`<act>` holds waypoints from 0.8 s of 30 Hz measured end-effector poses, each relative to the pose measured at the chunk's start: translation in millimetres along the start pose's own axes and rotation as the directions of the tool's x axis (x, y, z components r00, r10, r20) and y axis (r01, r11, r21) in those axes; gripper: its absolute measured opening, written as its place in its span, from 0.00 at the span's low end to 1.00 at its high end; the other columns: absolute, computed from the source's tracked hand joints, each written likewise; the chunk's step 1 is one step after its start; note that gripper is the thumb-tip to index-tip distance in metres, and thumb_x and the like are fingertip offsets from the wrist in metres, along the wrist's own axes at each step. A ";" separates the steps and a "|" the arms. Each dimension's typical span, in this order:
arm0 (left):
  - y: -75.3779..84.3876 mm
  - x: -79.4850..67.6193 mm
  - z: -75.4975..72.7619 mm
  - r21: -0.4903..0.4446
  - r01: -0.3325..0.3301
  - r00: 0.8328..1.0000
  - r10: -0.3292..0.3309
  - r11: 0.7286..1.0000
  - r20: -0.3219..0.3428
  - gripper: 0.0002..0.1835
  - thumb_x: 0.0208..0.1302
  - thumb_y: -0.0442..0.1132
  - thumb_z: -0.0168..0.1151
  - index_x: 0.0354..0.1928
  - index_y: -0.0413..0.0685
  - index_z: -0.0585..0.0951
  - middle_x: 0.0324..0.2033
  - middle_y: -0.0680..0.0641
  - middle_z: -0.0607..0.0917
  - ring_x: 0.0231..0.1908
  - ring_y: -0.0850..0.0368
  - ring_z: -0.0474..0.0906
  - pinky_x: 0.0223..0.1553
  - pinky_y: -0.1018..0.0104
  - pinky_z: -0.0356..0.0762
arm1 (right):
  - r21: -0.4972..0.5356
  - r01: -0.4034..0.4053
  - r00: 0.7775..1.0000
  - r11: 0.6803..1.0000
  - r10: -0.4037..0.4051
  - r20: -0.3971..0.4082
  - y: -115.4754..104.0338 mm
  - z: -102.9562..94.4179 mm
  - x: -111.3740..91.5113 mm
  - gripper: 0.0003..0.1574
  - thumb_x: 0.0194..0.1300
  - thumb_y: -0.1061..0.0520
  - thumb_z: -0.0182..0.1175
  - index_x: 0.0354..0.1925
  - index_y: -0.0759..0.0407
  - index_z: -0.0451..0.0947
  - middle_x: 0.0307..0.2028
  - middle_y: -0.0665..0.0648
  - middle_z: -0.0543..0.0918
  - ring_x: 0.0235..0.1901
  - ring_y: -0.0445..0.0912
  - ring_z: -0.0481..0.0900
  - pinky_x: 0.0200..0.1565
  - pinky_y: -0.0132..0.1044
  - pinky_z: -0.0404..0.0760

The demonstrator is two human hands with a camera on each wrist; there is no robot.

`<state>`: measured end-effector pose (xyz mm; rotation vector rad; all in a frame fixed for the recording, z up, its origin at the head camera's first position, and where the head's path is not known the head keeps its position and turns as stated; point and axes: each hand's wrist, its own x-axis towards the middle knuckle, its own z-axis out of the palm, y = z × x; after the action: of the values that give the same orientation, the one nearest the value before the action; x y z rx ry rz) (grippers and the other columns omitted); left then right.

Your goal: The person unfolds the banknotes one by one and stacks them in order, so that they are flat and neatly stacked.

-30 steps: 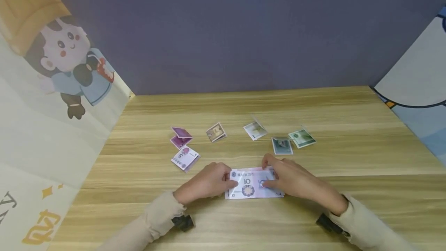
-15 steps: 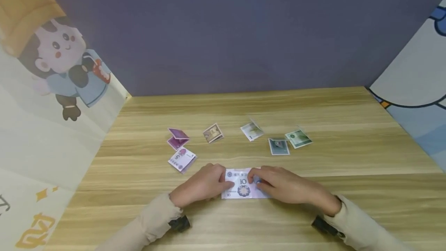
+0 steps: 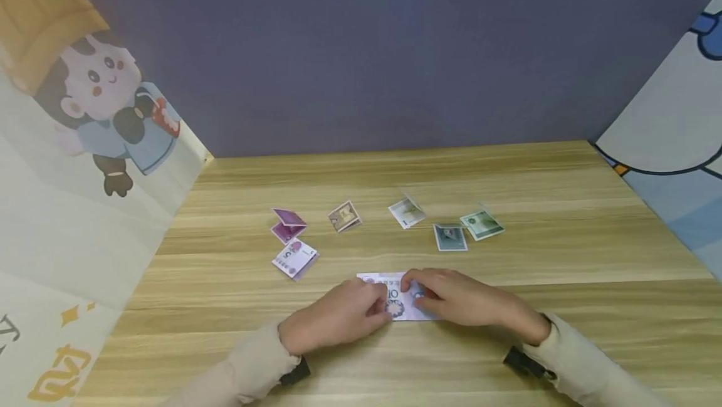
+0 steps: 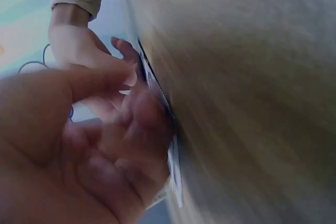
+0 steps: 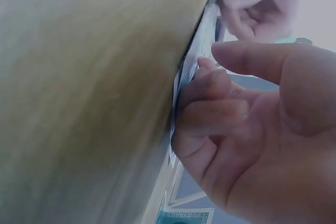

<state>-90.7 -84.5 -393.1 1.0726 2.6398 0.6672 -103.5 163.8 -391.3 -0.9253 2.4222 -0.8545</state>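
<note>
In the head view a pale purple-blue banknote (image 3: pixel 397 314) marked 10 lies flat on the wooden table, a pinkish strip showing at its far edge. My left hand (image 3: pixel 341 313) covers its left part, with the knuckles bent and the thumb near the front edge. On its right part rests my right hand (image 3: pixel 462 299), index finger bent and thumb apart from it. Seen from the right wrist, the curled fingers (image 5: pixel 207 114) press on the paper while the thumb stays off them. The left wrist view shows a blurred left hand (image 4: pixel 121 129) along the banknote's edge (image 4: pixel 177 177).
Several folded banknotes stand farther back: a purple one (image 3: pixel 289 225), a 5 note (image 3: pixel 295 258), a brown one (image 3: pixel 345 216), a pale one (image 3: pixel 407 212), a teal one (image 3: pixel 450 237) and a green one (image 3: pixel 482 225). A dark panel (image 3: pixel 361 56) borders the table's far edge.
The right hand slid left from the right end onto the banknote's face, then stayed. The left hand let go of the left edge and moved right over the banknote.
</note>
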 end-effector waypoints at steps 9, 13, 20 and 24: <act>-1.4 -0.2 2.2 -0.123 -0.048 0.993 0.060 0.991 0.100 0.08 0.68 0.41 0.64 0.29 0.52 0.79 0.16 0.62 0.71 0.18 0.72 0.65 0.22 0.79 0.67 | 0.582 -0.055 0.995 0.812 -0.006 0.103 -2.2 7.2 10.6 0.16 0.74 0.64 0.50 0.56 0.73 0.71 0.32 0.63 0.82 0.23 0.45 0.79 0.21 0.36 0.82; -0.7 0.2 2.5 -0.112 -0.035 0.993 0.047 0.993 0.108 0.08 0.68 0.42 0.63 0.29 0.53 0.79 0.17 0.63 0.72 0.19 0.71 0.66 0.22 0.78 0.67 | 0.721 -0.098 0.992 0.686 0.009 0.126 3.4 7.7 12.8 0.19 0.75 0.65 0.46 0.57 0.79 0.68 0.40 0.69 0.82 0.32 0.51 0.84 0.29 0.41 0.86; 0.3 0.4 2.6 -0.110 -0.030 0.995 0.041 0.993 0.096 0.09 0.68 0.41 0.63 0.28 0.52 0.80 0.17 0.62 0.72 0.20 0.71 0.67 0.23 0.77 0.67 | 0.740 -0.187 0.981 0.646 0.085 0.174 13.1 -0.7 11.0 0.20 0.74 0.60 0.50 0.56 0.76 0.68 0.35 0.66 0.84 0.25 0.47 0.84 0.22 0.37 0.84; -0.9 0.6 2.8 -0.083 -0.022 0.997 0.028 0.996 0.071 0.10 0.67 0.43 0.63 0.26 0.54 0.78 0.17 0.62 0.72 0.20 0.70 0.67 0.23 0.77 0.67 | 0.741 -0.251 0.968 0.622 0.137 0.212 23.6 -15.0 6.3 0.23 0.73 0.59 0.52 0.58 0.75 0.64 0.31 0.65 0.83 0.18 0.45 0.81 0.16 0.33 0.80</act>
<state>-90.7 -83.7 -396.0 1.0867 2.5188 0.7218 -126.9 179.2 -397.1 -0.3494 1.6909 -1.4980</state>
